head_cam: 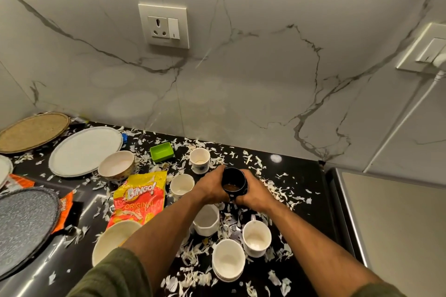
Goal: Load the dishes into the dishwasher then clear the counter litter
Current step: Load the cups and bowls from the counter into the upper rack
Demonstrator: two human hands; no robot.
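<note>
Both hands are clamping the black mug [234, 183] — left hand [212, 187] wrapping one side, right hand [253, 191] the other. Fingers are curling tight around it above the black counter [301, 176] — brown residue inside.

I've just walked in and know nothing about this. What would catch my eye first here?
Probably the two hands, left hand and right hand, wrapped around a black mug at the middle of the dark counter. Next, the white shreds of litter scattered everywhere, and the bright yellow-and-red Bingo chip bag lying just left of the hands among white cups and plates.
</note>
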